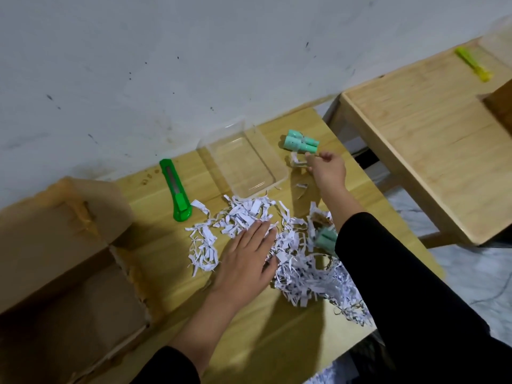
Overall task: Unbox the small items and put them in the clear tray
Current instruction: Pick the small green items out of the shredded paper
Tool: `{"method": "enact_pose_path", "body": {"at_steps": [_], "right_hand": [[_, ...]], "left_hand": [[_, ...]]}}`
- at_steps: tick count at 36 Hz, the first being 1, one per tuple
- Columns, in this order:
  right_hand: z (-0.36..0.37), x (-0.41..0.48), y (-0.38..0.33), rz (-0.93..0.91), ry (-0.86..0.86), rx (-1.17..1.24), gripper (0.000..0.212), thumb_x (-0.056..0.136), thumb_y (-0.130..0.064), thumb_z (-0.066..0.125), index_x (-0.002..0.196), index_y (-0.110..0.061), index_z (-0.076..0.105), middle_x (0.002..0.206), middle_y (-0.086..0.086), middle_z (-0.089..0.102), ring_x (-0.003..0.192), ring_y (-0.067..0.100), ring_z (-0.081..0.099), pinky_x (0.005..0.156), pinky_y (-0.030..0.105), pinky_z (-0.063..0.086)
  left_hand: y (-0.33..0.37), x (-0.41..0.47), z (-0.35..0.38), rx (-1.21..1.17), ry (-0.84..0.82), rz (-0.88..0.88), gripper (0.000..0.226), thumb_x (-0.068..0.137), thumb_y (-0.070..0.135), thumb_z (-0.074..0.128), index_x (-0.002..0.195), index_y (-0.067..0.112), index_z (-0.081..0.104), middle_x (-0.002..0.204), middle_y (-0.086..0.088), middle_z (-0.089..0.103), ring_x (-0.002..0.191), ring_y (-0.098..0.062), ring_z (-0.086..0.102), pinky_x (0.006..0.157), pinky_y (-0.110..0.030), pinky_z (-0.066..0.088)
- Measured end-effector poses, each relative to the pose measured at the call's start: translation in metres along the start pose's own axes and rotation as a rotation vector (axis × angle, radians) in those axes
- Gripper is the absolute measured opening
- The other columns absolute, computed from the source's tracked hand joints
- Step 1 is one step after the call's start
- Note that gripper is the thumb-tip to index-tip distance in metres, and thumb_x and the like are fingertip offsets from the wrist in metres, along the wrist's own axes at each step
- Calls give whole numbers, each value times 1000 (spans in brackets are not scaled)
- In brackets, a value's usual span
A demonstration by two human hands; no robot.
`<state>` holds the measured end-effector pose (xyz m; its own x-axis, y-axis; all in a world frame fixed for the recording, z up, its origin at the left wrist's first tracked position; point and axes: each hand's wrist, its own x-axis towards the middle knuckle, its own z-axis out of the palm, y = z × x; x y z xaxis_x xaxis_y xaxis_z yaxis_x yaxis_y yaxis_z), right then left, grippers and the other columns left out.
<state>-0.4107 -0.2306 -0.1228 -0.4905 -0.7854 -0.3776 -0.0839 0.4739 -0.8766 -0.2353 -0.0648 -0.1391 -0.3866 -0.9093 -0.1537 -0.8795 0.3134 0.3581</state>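
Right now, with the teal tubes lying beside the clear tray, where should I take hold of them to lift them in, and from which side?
Grip the teal tubes across the middle, where a tie seems to bundle them, coming from above. They lie flat on the table, so their sides are free. The right hand is nearest, just short of them; the clear tray sits to their left.

Dim, soft shadows on table (249, 328), motion blur, edges warped

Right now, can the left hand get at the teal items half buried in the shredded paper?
Probably not directly. The left hand lies flat on the shredded paper, and the right forearm crosses over the teal items, covering part of them. The arm would likely need to move first.
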Motion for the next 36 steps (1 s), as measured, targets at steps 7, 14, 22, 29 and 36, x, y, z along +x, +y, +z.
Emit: {"method": "enact_pose_path", "body": {"at_steps": [7,14,22,29,36], "right_hand": [[-33,-54,9,-265,-391,-455,6,86,-13,63,92,-13,64,87,-1,63,78,12,59,64,15,45],[-84,-88,16,-603,-258,-649,13,84,-12,61,97,-9,63,92,5,63,85,18,56,67,14,39],[-97,-111,45,-581,-367,-1106,60,75,-25,71,127,-11,45,124,12,46,115,30,43,90,34,40],[-99,-127,48,-537,-335,-924,62,70,-19,73,126,-8,49,113,10,46,105,26,47,82,29,42],[-108,-144,28,-525,-194,-577,58,67,-16,78,120,-11,53,106,2,48,94,14,49,78,17,42]], "left_hand": [[2,-2,-4,-80,-30,-19,59,92,47,20,145,24,28,156,8,16,145,-10,9,119,-35,12],[7,-6,-2,-99,9,-42,73,81,54,9,143,23,35,155,5,23,145,-12,12,116,-33,12],[10,-15,-1,-102,10,-18,71,84,51,11,143,22,34,156,4,21,145,-12,9,116,-30,7],[10,-22,-1,-106,-9,-25,51,98,37,34,147,24,26,157,6,13,145,-9,3,117,-30,3],[11,-22,1,-110,12,-30,51,97,36,35,146,24,27,157,6,14,145,-9,5,117,-30,4]]}}
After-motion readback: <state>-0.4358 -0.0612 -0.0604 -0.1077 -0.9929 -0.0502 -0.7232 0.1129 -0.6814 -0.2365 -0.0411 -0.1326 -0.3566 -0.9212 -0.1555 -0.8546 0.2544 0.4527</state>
